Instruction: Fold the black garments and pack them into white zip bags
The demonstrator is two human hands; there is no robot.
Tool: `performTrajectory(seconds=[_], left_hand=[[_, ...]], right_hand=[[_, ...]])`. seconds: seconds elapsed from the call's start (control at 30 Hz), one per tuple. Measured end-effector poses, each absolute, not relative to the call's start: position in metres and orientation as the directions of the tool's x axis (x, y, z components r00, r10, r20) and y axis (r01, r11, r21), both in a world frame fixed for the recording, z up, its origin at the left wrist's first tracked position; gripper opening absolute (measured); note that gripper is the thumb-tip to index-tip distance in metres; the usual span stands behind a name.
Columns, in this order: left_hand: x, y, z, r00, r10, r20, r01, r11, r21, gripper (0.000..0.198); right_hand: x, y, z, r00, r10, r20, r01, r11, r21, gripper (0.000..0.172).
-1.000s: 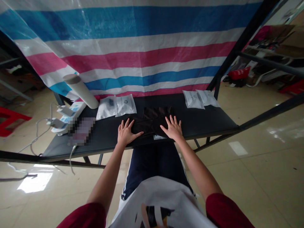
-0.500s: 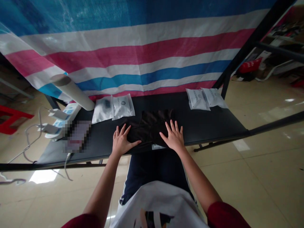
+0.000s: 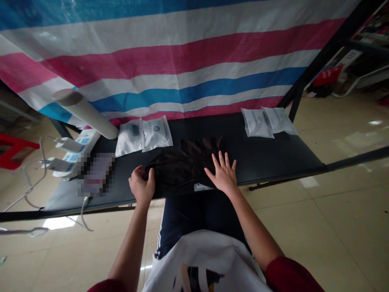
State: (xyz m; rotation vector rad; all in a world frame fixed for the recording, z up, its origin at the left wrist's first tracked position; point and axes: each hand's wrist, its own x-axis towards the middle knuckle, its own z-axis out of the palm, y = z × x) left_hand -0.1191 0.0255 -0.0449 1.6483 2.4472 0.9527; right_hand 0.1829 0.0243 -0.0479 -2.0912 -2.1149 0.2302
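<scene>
A dark, thin piece of folded fabric (image 3: 188,160) lies spread and slightly wrinkled at the front of the black table. At its left edge, my left hand (image 3: 142,186) has curled fingers, with a bit of the cloth apparently between thumb and fingers. My right hand (image 3: 224,174) rests flat on the right part of the cloth, fingers spread. Under the cloth's near edge a small whitish strip (image 3: 203,187) shows between the hands; what it belongs to is hidden.
Two white printed pouches (image 3: 157,133) lie back left, and two similar pouches (image 3: 258,122) back right. A white cylinder (image 3: 88,113), a power strip (image 3: 82,146) with plugs and a blurred phone (image 3: 97,172) on a cable occupy the left end. A striped sheet (image 3: 182,61) hangs behind.
My left hand has slid left and its spread fingers have curled at the fabric's edge. The cloth's left side now reaches further left. My right hand stays flat; the view has shifted slightly.
</scene>
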Motion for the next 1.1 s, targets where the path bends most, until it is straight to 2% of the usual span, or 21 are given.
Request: performTrajectory(seconds=[0.13,0.23,0.3,0.37,0.43,0.5,0.57,0.63,0.73,0.8,0.9,0.97,1.03,1.1], left_hand=[[-0.115,0.024,-0.04,-0.395,0.901,0.181,0.891,0.327,0.313,0.061],[-0.122,0.025,-0.04,-0.362,0.925,0.114,0.91,0.325,0.258,0.054],[-0.132,0.026,-0.038,-0.319,0.945,0.072,0.922,0.292,0.254,0.046],[-0.141,0.029,-0.032,-0.296,0.955,0.031,0.918,0.275,0.285,0.039],[-0.142,0.032,-0.02,-0.289,0.957,0.009,0.908,0.271,0.32,0.036],[-0.132,0.037,-0.004,-0.26,0.965,0.032,0.909,0.234,0.345,0.035],[-0.11,0.042,0.014,-0.191,0.978,0.083,0.911,0.145,0.386,0.035],[-0.083,0.045,0.028,-0.068,0.992,0.109,0.871,0.006,0.49,0.037],[-0.051,0.047,0.039,0.262,0.959,0.104,0.618,-0.25,0.745,0.051],[-0.045,0.046,0.039,0.332,0.932,0.146,0.491,-0.303,0.816,0.054],[-0.057,0.04,0.033,0.243,0.946,0.213,0.57,-0.317,0.758,0.04],[-0.068,0.035,0.026,0.306,0.929,0.208,0.653,-0.364,0.664,0.036],[-0.077,0.029,0.017,0.457,0.879,0.137,0.695,-0.448,0.563,0.047],[-0.081,0.023,0.007,0.58,0.814,0.036,0.706,-0.524,0.476,0.063]], right_hand=[[0.182,0.023,-0.048,-0.039,0.999,0.006,0.94,0.039,-0.338,0.073],[0.198,0.026,-0.047,0.002,0.999,0.043,0.82,0.023,-0.572,0.073],[0.216,0.03,-0.048,0.102,0.988,0.117,0.671,0.019,-0.741,0.071],[0.233,0.035,-0.051,0.245,0.945,0.217,0.517,0.062,-0.854,0.065],[0.244,0.039,-0.056,0.4,0.874,0.276,0.386,0.112,-0.916,0.057],[0.249,0.041,-0.061,0.507,0.82,0.266,0.288,0.129,-0.949,0.05],[0.249,0.042,-0.065,0.546,0.804,0.236,0.232,0.125,-0.965,0.046],[0.249,0.042,-0.067,0.543,0.81,0.222,0.216,0.121,-0.969,0.044],[0.248,0.041,-0.068,0.533,0.815,0.226,0.209,0.131,-0.969,0.042],[0.249,0.04,-0.066,0.533,0.815,0.227,0.195,0.142,-0.97,0.041],[0.25,0.032,-0.059,0.507,0.828,0.239,0.222,0.142,-0.965,0.041],[0.251,0.023,-0.05,0.392,0.874,0.288,0.352,0.147,-0.924,0.041],[0.252,0.01,-0.039,0.129,0.936,0.329,0.552,0.207,-0.807,0.042],[0.253,-0.002,-0.032,-0.213,0.939,0.27,0.702,0.34,-0.626,0.055]])
